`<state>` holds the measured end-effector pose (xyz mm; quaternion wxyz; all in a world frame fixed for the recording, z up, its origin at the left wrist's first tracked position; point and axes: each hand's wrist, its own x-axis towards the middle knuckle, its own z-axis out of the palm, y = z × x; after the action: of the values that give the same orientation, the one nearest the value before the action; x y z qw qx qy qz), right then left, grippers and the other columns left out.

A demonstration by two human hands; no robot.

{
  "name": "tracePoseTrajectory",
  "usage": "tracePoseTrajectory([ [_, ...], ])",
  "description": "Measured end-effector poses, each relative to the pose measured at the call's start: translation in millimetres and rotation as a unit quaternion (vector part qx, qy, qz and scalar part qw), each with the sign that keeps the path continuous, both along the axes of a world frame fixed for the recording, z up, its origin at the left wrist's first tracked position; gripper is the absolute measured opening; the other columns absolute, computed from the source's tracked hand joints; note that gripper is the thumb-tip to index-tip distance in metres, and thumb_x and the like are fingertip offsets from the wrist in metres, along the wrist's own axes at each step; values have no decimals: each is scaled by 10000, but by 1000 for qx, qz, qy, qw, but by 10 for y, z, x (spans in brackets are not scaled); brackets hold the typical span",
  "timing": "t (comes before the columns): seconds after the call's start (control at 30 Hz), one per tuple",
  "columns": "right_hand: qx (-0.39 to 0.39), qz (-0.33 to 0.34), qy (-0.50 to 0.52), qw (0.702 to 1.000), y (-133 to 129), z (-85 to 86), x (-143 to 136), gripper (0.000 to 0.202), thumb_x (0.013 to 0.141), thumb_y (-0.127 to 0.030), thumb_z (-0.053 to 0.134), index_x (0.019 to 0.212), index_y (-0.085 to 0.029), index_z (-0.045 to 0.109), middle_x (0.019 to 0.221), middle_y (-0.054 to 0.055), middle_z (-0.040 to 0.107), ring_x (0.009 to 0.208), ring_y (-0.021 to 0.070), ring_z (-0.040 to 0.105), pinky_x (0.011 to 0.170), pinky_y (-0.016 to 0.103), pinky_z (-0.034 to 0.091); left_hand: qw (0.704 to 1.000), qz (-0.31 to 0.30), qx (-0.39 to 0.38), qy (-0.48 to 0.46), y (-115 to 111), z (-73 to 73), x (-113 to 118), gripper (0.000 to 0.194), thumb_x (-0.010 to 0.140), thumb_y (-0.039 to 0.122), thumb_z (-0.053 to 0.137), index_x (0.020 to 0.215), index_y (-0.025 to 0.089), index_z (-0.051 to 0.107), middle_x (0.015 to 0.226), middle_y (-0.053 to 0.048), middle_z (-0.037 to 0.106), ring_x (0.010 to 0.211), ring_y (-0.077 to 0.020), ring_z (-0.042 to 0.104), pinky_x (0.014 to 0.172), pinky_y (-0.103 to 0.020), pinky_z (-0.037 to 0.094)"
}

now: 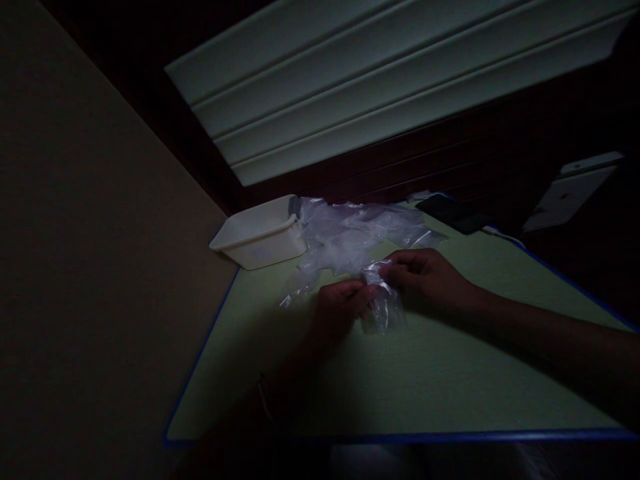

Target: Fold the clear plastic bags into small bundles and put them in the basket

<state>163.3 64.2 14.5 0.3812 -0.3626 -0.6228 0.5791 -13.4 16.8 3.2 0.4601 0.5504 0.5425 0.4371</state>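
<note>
A small clear plastic bag (386, 313) is pinched between my two hands above the middle of the table. My left hand (340, 307) grips its left edge with thumb and fingers. On the other side, my right hand (425, 273) is closed on the upper right part of the bag. Whether anything lies inside the bag is hard to make out in the dim light. Just beyond my hands spreads a loose heap of clear plastic bags (350, 230), some reaching left of my left hand.
An open white plastic bin (270, 248) stands at the table's back left, against the wall. A dark flat device (453, 213) with a pale cable (503, 235) lies at the back right. The pale green table (480, 387) has a blue edge.
</note>
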Motion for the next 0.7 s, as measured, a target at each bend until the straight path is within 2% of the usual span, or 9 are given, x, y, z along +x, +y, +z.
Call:
tracePoseTrajectory([
  [0.23, -14, 37, 25, 999, -17, -14, -4, 261, 731, -351, 708, 901, -165, 641, 746, 22, 661, 604, 125, 578, 549, 250, 439, 1000, 7, -8, 6, -13, 8, 28, 253, 739, 375, 664, 680, 129, 655, 509, 31, 545, 449, -62, 455, 454, -177, 352],
  [0.43, 6, 52, -16, 998, -17, 0, 3, 250, 740, -352, 695, 889, -156, 650, 708, 18, 651, 568, 113, 548, 518, 244, 406, 1000, -15, -26, 6, -43, 31, 44, 245, 723, 376, 672, 703, 132, 662, 529, 21, 563, 455, -70, 472, 465, -187, 381],
  [0.7, 6, 51, -7, 999, -5, -6, 2, 211, 713, -342, 722, 793, -157, 658, 655, -5, 603, 554, 92, 500, 514, 231, 377, 999, -18, -28, 22, -66, 28, 72, 221, 713, 349, 682, 721, 128, 672, 591, 1, 608, 480, -71, 487, 480, -195, 385],
])
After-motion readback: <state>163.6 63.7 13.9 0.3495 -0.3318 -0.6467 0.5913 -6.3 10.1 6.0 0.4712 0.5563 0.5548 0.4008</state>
